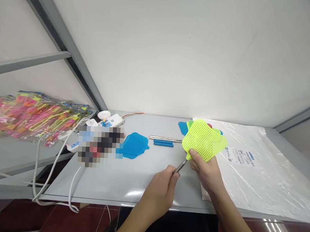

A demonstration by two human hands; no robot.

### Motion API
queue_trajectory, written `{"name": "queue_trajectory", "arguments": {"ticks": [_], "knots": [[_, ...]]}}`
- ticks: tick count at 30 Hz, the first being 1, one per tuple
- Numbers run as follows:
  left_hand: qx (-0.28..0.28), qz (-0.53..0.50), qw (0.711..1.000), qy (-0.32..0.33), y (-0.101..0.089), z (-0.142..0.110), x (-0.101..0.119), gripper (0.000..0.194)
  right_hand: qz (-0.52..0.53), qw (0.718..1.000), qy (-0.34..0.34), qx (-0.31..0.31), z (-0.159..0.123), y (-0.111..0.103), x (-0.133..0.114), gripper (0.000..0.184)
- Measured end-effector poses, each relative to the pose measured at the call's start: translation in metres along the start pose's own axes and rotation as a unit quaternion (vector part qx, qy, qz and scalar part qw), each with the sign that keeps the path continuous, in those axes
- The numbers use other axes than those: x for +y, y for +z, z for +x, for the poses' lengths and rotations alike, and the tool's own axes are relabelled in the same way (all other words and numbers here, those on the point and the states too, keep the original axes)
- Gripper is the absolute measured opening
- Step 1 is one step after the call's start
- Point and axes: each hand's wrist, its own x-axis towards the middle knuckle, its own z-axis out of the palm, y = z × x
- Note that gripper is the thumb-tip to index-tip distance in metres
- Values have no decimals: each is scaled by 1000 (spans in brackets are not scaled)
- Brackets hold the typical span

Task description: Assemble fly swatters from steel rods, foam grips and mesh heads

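Observation:
A yellow-green fly swatter head (202,141) with a perforated paddle is raised over the table. My right hand (204,170) pinches it near its neck, thumb on top. The neck meets a thin metal rod (180,166), and my left hand (163,187) is closed around that rod's lower part. Whatever is inside my left fist is hidden. Behind the paddle, more swatter heads in blue (182,128), green and red lie partly covered. To the left rest blue swatter heads (135,145). Metal rods (165,138) and two blue tubes (163,143) lie between them.
A white plastic mailing bag (261,173) with a label covers the table's right side. White power strips (113,120) and loose cables (55,159) are at the left. Packaged pink and yellow goods (40,115) sit on a left shelf. A pixelated patch hides part of the table.

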Motion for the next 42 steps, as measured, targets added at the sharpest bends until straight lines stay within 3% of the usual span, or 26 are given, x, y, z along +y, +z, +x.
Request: {"name": "queue_trajectory", "arguments": {"ticks": [6, 9, 12, 16, 19, 21, 24, 27, 33, 35, 38, 42], "knots": [[-44, -257, 964, -54, 8, 6, 0, 33, -61, 995, 73, -26, -15, 7, 8, 27], [-72, -309, 945, -84, 12, 10, -4, 34, -60, 995, 73, -17, -18, 7, 15, 28], [-119, -321, 932, -120, 12, 10, -6, 37, -42, 997, 50, 37, -5, -9, 6, 30], [-126, -237, 955, -127, 8, 7, 0, 38, 19, 990, -22, 141, 26, -37, -20, 28], [-106, -153, 977, -106, 6, 7, 7, 37, 74, 979, -42, 185, 31, -42, -24, 28], [-96, -123, 984, -90, 6, 9, 10, 38, 55, 985, -6, 162, 18, -35, -14, 31], [-91, -97, 988, -77, 7, 10, 12, 38, -48, 995, 70, 58, -8, -22, 3, 36], [-97, -54, 991, -76, 4, 9, 13, 37, -75, 994, 75, -2, -17, -26, 1, 38], [-111, 27, 991, -68, -15, 2, 20, 34, 36, 994, -23, 104, 17, -66, -42, 31], [-116, 47, 990, -66, -22, -1, 22, 33, 45, 992, -29, 112, 21, -72, -49, 31], [-112, 72, 989, -60, -32, -5, 21, 32, 61, 990, -38, 120, 16, -68, -44, 32], [-98, 90, 990, -55, -36, -6, 20, 30, 46, 993, -9, 104, -2, -43, -17, 33]]}}
